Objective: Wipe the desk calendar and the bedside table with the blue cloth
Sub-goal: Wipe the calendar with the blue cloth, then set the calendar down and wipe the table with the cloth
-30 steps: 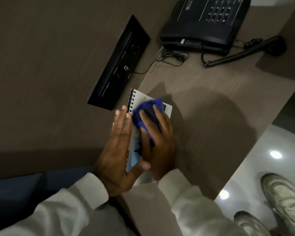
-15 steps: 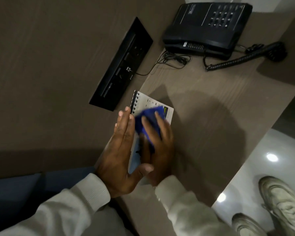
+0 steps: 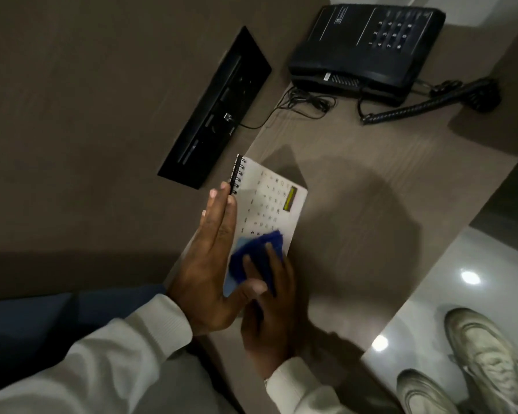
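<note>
Wiping: I watch the right hand (image 3: 269, 297) press the blue cloth (image 3: 256, 255) on the desk calendar's (image 3: 269, 204) near end.
Left hand (image 3: 210, 264): flat, fingers extended, bracing the spiral edge.
Location: calendar on the bedside table (image 3: 386, 180).
Risk: a hard stroke could skid it.

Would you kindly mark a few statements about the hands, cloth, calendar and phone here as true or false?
1. The right hand presses the blue cloth on the calendar. True.
2. The left hand is a closed fist. False: it is flat, fingers straight, braced along the calendar's spiral edge.
3. The cloth covers the calendar's far end, near the phone. False: it sits at the near end, and the date grid is uncovered.
4. The phone stands on the table at the far end, apart from the calendar. True.
5. The calendar stands upright. False: it lies flat on the table.
</note>
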Demonstrator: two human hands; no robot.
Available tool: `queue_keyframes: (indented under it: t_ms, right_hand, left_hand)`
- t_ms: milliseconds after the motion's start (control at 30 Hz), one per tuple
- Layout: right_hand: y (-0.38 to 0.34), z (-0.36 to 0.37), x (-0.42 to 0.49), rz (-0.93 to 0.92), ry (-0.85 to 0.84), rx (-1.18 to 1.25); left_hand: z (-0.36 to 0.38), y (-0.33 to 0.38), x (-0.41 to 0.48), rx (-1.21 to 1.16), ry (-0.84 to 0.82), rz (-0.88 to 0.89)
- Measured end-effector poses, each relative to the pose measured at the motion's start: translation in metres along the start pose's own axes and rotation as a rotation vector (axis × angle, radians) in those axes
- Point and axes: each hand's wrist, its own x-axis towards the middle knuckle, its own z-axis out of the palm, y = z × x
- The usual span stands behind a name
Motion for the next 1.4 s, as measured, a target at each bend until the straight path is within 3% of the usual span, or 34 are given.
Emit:
queue_keyframes:
  t_ms: [333,567,700,833,933,1033,1133,1267,1400]
  right_hand:
    - [0.011,-0.007,0.118,0.165,0.235,0.136]
    - [-0.005,-0.026,0.004,0.252,-0.131,0.128]
    - [-0.017,-0.063,-0.005,0.344,-0.389,0.119]
    - [-0.025,-0.135,0.041,0.233,-0.444,-0.168]
    - [-0.021,-0.185,0.103,0.052,-0.506,-0.458]
    - [-0.005,-0.213,0.162,-0.162,-0.697,-0.844]
    - [0.017,-0.221,0.193,-0.242,-0.879,-1.103]
    - [0.042,-0.229,0.198,-0.373,-0.983,-1.234]
    - [0.063,-0.232,0.199,-0.474,-0.957,-1.266]
  left_hand:
    - [0.000,0.000,0.001,0.044,-0.007,0.030]
    - [-0.005,0.010,-0.002,0.180,0.015,-0.002]
    - [-0.010,0.010,-0.002,0.283,-0.017,-0.017]
    - [-0.014,0.019,0.002,0.282,-0.079,-0.095]
    - [-0.018,0.025,0.004,0.315,-0.123,-0.167]
    - [-0.012,0.028,0.005,0.385,-0.089,-0.196]
    - [0.006,0.044,0.005,0.408,0.021,-0.193]
    - [0.062,0.097,0.015,0.248,0.100,-0.316]
    - [0.121,0.137,0.030,0.046,0.103,-0.534]
